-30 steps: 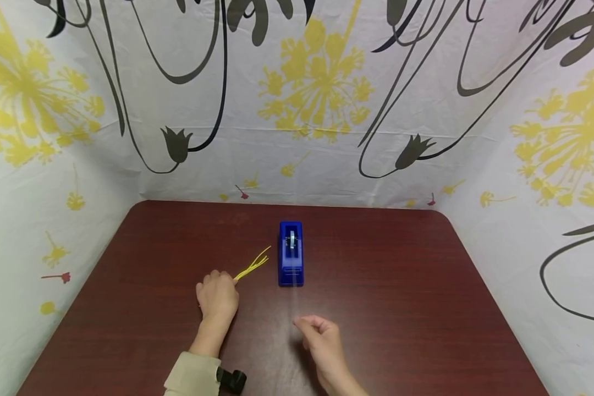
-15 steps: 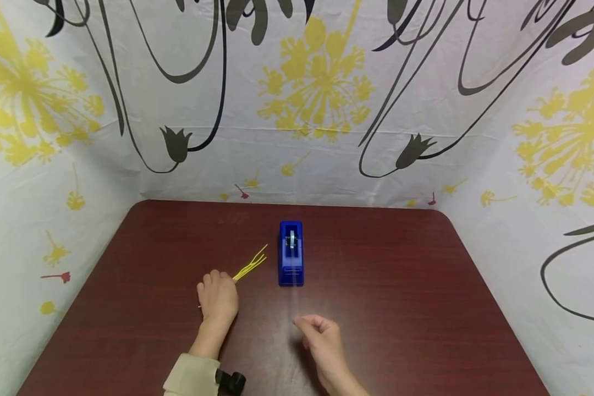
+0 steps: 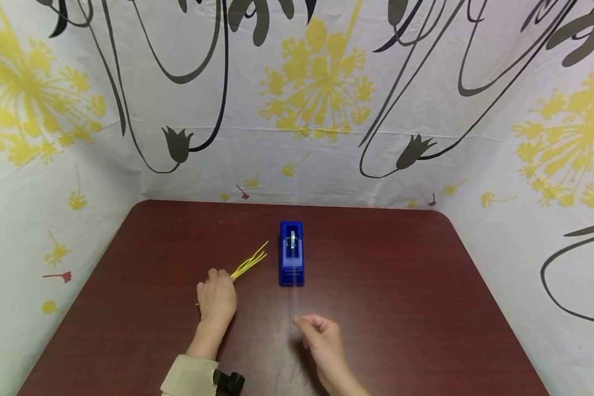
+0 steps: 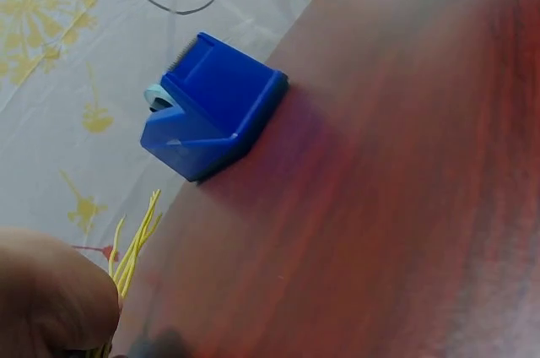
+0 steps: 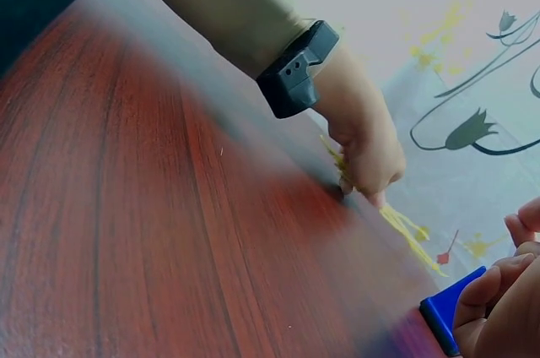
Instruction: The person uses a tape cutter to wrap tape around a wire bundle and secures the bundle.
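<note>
My left hand (image 3: 217, 297) grips a bundle of thin yellow strands (image 3: 249, 265) low over the table, left of centre. Their loose ends fan out toward a blue tape dispenser (image 3: 291, 254), while a short bit pokes out on the hand's other side. My right hand (image 3: 322, 344), in front of the dispenser, pinches the end of a clear tape strip (image 3: 294, 301) between thumb and forefinger. That strip runs taut back to the dispenser. From the left wrist, the dispenser (image 4: 221, 92) shows its toothed cutter and tape roll; the yellow strands (image 4: 131, 252) stick out past the hand.
A dark red-brown wooden table (image 3: 401, 286) with rounded far corners carries everything. White cloth (image 3: 326, 165) printed with yellow and grey flowers hangs behind it and along both sides. The left wrist wears a black camera (image 3: 230, 380) beside a beige sleeve (image 3: 190, 375).
My left hand has shifted very slightly left, and the strands' free ends have moved a little up and left. My right hand, the tape and the dispenser stay as they were.
</note>
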A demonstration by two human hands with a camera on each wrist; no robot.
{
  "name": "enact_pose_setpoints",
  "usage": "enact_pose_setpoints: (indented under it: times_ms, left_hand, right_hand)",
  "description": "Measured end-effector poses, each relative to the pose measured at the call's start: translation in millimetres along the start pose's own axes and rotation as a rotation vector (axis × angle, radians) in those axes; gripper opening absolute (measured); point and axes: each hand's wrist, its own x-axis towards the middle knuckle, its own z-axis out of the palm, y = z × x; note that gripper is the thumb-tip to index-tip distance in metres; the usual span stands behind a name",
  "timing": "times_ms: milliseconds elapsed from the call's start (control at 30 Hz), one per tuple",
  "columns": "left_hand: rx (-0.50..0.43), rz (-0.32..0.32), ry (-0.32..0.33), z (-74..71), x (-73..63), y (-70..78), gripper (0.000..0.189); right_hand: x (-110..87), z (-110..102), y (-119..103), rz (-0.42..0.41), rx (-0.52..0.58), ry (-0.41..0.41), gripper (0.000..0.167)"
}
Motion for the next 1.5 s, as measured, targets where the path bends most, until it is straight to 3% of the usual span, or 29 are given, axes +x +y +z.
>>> enact_pose_setpoints:
  times_ms: [367, 633, 867, 1233, 1500]
  left_hand:
    - [-0.065, -0.015, 0.020, -1.2, 1.1, -2.1, 0.016]
    - [-0.016, 0.002, 0.023, -4.8, 2.9, -4.6, 0.020]
    - [-0.075, 0.049, 0.072, -8.2, 2.8, -6.6, 0.018]
    - [-0.126, 0.010, 0.111, -8.5, 0.0, -7.0, 0.013]
    - [-0.152, 0.015, 0.091, -10.0, -0.7, -9.2, 0.014]
  right_hand:
    - [0.1, 0.4, -0.5, 0.016, 0.008, 0.000, 0.014]
    - [0.0, 0.4, -0.8, 0.027, 0.008, -0.003, 0.013]
    - [0.3, 0.1, 0.2, 0.023, 0.003, -0.004, 0.016]
    - [0.6, 1.1, 0.6, 0.026, 0.013, -0.004, 0.017]
    - [2.1, -1.1, 4.3, 0.026, -0.004, -0.010, 0.017]
